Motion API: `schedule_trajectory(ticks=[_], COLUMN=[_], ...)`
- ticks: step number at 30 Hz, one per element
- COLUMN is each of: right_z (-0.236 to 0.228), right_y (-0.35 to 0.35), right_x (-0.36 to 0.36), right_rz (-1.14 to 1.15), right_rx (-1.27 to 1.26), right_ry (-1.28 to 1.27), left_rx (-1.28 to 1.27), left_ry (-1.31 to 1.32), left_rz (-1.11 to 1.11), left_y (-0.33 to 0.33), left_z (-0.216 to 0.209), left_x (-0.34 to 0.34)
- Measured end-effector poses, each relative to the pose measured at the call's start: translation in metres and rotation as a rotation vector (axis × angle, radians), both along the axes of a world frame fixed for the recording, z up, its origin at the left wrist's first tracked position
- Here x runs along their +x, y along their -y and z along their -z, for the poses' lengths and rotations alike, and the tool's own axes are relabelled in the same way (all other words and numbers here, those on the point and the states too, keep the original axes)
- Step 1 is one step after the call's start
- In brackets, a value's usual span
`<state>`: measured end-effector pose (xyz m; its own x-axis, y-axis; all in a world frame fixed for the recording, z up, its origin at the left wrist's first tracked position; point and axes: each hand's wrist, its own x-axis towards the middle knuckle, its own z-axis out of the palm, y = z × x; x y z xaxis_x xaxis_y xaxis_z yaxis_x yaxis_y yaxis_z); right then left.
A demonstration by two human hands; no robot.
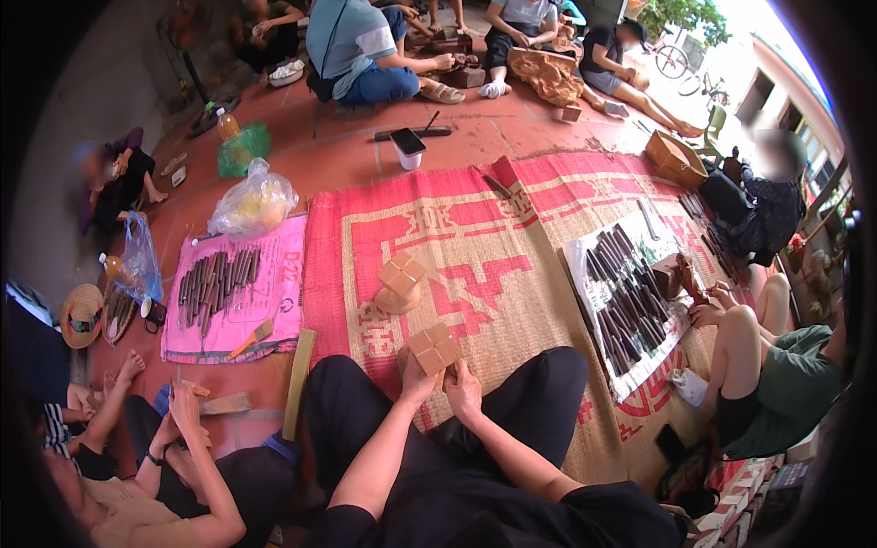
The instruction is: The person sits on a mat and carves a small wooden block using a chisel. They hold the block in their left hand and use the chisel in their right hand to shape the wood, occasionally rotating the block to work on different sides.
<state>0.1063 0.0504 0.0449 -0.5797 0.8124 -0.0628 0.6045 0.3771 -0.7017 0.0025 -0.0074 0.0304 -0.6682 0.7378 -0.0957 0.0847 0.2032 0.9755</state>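
Between both hands (464,391), a squarish tan block (434,348) (seemingly wooden, cross-lined).

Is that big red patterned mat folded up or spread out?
Spread out: the red-and-tan mat covers a wide patch of floor, its pattern showing.

Wooden block (402,273) stands ahead; mat (512,320) rightward is free.

You wear a dark, almost black shirt (484,519) whose short sleeves (621,513) leave both forearms (382,466) bare. Your trousers (534,402) look plain and just as dark, their cloth reaching over the knees (568,365). Your left hand (418,378) and right hand (464,393) are bare.
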Motion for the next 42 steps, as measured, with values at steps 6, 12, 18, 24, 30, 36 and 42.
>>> schedule_trajectory(ticks=[6,12,18,24,30,36,42], right_z=[0.012,0.033,-0.009,0.045,0.0,0.039,0.01], right_y=[0.009,0.002,0.01,0.004,0.002,0.012,-0.004], right_x=[-0.01,-0.008,-0.022,-0.009,-0.017,-0.006,-0.013], right_rz=[-0.101,-0.116,0.023,-0.103,-0.038,-0.152,-0.105], right_rx=[0.092,-0.011,0.116,0.106,0.003,0.1,0.082], right_ry=[0.1,0.039,-0.035,0.142,-0.096,0.237,0.036], left_rx=[0.089,0.104,0.12,0.113,0.137,0.086,0.143], left_ry=[-0.147,-0.025,-0.088,-0.176,-0.084,-0.231,-0.049], left_rz=[-0.037,-0.054,0.026,0.002,-0.05,-0.009,-0.041], left_y=[-0.002,0.005,0.001,-0.001,0.004,0.003,0.001], left_z=[-0.001,0.015,-0.009,-0.004,-0.019,-0.009,-0.026], left_x=[0.0,-0.002,-0.005,-0.001,0.0,0.0,0.004])
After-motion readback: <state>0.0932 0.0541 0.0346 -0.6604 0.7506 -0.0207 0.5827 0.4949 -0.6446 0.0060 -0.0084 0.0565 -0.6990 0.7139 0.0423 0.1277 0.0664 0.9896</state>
